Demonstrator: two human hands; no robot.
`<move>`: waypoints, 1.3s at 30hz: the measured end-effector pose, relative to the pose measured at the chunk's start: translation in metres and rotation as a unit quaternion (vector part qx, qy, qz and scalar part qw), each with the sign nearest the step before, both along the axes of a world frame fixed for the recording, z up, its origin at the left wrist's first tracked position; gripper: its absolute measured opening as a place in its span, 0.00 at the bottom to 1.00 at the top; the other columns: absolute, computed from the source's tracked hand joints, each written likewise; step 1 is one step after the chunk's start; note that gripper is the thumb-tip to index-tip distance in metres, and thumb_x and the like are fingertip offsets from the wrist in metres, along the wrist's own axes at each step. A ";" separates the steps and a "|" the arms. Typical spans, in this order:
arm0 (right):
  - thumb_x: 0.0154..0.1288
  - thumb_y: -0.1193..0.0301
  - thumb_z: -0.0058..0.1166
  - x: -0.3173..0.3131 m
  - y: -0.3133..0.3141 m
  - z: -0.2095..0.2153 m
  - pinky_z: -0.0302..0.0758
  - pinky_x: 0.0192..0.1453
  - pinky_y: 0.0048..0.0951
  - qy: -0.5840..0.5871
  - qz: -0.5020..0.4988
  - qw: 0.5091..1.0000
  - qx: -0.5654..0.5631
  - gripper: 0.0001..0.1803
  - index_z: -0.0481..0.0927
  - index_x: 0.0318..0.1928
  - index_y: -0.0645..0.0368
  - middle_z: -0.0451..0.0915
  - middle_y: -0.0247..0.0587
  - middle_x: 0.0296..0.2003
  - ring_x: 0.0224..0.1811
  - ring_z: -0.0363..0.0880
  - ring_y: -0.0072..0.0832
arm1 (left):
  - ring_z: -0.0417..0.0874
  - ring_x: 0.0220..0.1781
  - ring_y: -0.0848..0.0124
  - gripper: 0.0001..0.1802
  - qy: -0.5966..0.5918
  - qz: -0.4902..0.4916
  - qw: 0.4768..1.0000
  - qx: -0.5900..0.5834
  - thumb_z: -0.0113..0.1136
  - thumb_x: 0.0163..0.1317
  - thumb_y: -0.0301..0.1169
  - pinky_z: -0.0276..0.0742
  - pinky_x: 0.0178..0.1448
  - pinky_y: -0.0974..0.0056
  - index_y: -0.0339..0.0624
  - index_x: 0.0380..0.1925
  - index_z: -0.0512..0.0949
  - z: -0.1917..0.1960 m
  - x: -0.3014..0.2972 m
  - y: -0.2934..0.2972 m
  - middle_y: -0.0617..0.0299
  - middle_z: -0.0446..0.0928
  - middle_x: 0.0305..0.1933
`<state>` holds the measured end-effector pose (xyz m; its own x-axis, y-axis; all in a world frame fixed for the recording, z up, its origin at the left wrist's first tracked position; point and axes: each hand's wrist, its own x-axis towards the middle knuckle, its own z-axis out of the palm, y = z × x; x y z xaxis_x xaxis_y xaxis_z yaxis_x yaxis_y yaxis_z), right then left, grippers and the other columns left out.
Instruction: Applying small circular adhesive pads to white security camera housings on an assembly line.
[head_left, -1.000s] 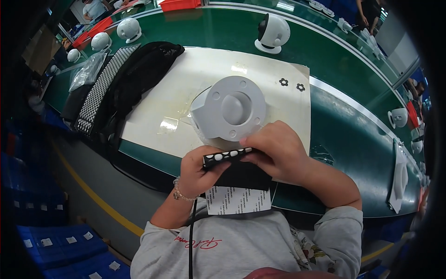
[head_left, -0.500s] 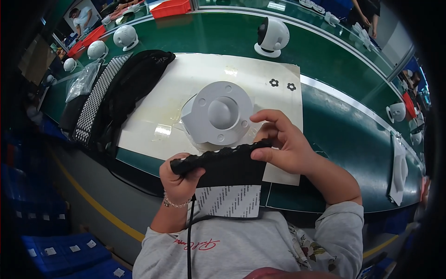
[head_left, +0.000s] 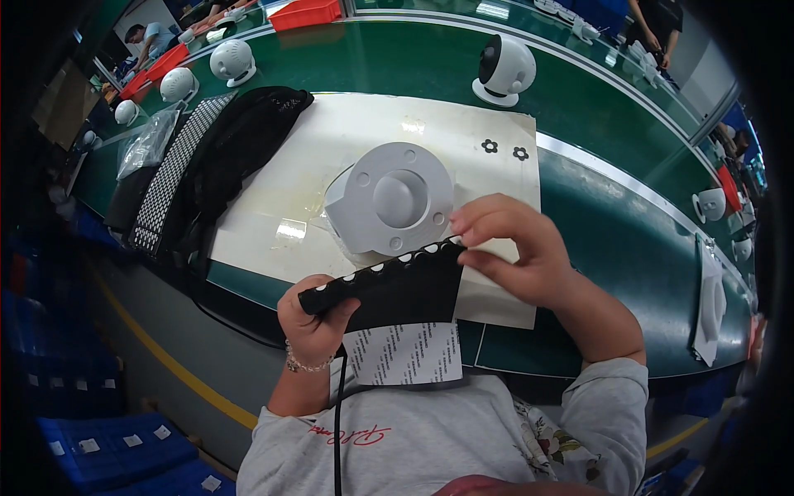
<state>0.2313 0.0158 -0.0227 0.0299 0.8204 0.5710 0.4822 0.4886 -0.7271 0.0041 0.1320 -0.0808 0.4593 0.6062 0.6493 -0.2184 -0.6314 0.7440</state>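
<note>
I hold a black sheet [head_left: 405,291] with a row of small white round holes along its top edge, over the near edge of the bench. My left hand [head_left: 313,321] grips its left end in a fist. My right hand [head_left: 514,245] pinches its upper right corner between thumb and fingers. A white backing paper with grey print [head_left: 407,354] hangs below the sheet. Just beyond it, a grey round base with a domed centre [head_left: 395,198] rests on a white mat [head_left: 331,149].
Two small black flower-shaped pieces [head_left: 504,150] lie on the mat's far right. A pile of black perforated sheets [head_left: 215,157] lies at left. White ball-shaped devices [head_left: 504,68] stand on the green bench [head_left: 628,223]. Red bins [head_left: 306,12] sit at the back. Other people work far off.
The black sheet, bunched near my body before, is now stretched flat between both hands. My right hand has shifted right and up to its corner.
</note>
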 end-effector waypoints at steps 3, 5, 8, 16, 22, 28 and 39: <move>0.45 0.86 0.57 -0.007 -0.001 0.000 0.69 0.49 0.28 -0.077 -0.026 0.996 0.022 0.20 0.71 0.40 0.56 0.76 0.40 0.35 0.43 0.73 0.32 | 0.68 0.18 0.75 0.10 0.006 0.009 1.000 0.013 0.67 0.42 0.22 0.62 0.22 0.73 0.34 0.21 0.73 0.000 0.002 0.000 0.63 0.71 0.19; 0.45 0.87 0.56 -0.004 -0.001 -0.002 0.69 0.46 0.30 -0.177 -0.028 0.982 0.065 0.25 0.68 0.45 0.55 0.75 0.39 0.34 0.41 0.73 0.31 | 0.69 0.17 0.75 0.10 0.014 0.011 0.999 0.035 0.67 0.41 0.21 0.62 0.22 0.73 0.34 0.21 0.74 0.000 0.002 0.000 0.62 0.71 0.19; 0.45 0.88 0.54 -0.004 0.000 -0.002 0.69 0.42 0.32 -0.134 -0.008 0.982 0.134 0.30 0.63 0.49 0.53 0.73 0.38 0.35 0.39 0.72 0.32 | 0.69 0.17 0.74 0.10 0.035 0.016 0.999 -0.012 0.67 0.41 0.21 0.62 0.22 0.73 0.34 0.21 0.73 -0.001 0.002 0.000 0.62 0.71 0.19; 0.45 0.90 0.52 -0.019 0.007 -0.007 0.71 0.36 0.32 -0.170 0.010 0.973 0.153 0.39 0.54 0.56 0.48 0.68 0.42 0.37 0.33 0.73 0.33 | 0.69 0.16 0.72 0.09 0.035 -0.024 0.999 -0.001 0.66 0.39 0.19 0.62 0.20 0.72 0.34 0.20 0.74 0.001 0.008 -0.001 0.61 0.70 0.16; 0.43 0.91 0.53 -0.022 0.010 -0.002 0.73 0.31 0.26 -0.144 0.003 0.982 0.125 0.42 0.52 0.57 0.48 0.67 0.44 0.38 0.32 0.74 0.31 | 0.70 0.15 0.69 0.11 0.049 -0.022 0.999 0.009 0.67 0.37 0.19 0.62 0.19 0.70 0.35 0.19 0.72 0.004 0.006 0.001 0.60 0.69 0.15; 0.44 0.91 0.53 -0.023 0.014 -0.001 0.73 0.31 0.24 -0.152 0.023 0.983 0.099 0.44 0.49 0.59 0.46 0.65 0.43 0.41 0.33 0.73 0.29 | 0.70 0.14 0.68 0.11 0.021 -0.025 0.999 0.009 0.68 0.37 0.20 0.61 0.19 0.69 0.35 0.17 0.72 0.003 0.006 0.007 0.60 0.68 0.14; 0.44 0.91 0.51 -0.009 0.020 0.008 0.68 0.40 0.26 0.179 0.102 0.979 -0.009 0.52 0.41 0.64 0.41 0.59 0.37 0.47 0.37 0.68 0.26 | 0.73 0.25 0.68 0.13 0.055 -0.118 0.989 0.072 0.69 0.37 0.27 0.67 0.28 0.69 0.34 0.19 0.73 0.005 0.007 0.018 0.57 0.73 0.28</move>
